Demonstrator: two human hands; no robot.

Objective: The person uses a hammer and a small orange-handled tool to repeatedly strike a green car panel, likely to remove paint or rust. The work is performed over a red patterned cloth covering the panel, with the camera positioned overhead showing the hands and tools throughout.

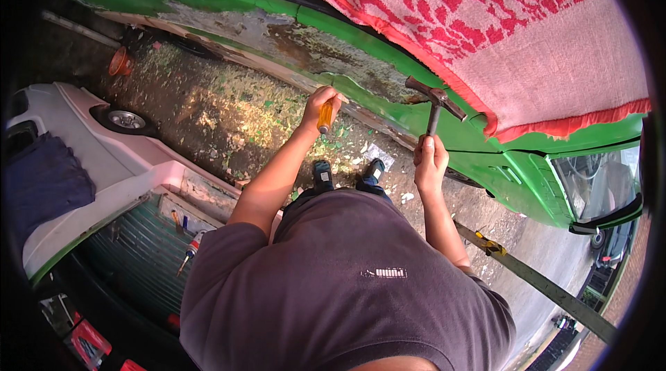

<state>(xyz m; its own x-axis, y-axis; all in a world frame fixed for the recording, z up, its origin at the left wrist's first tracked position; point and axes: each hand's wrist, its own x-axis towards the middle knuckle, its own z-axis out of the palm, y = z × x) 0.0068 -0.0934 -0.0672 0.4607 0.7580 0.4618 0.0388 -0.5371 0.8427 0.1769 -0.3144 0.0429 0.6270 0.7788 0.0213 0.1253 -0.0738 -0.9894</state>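
My left hand is closed around an orange-handled screwdriver. The metal-capped butt of its handle points back toward me, and its blade is hidden by the hand. That hand is close to the lower side of a green vehicle body, where paint is stripped to a patchy grey and rusty panel. My right hand grips a hammer by its shaft. The hammer's head is up, in front of the green body, to the right of the screwdriver and apart from it.
A red and white patterned cloth drapes over the green vehicle. Paint chips litter the ground. At left stands a pale pink and white vehicle, with a tool on its ribbed bed. A long beam lies at right; an orange bucket is far left.
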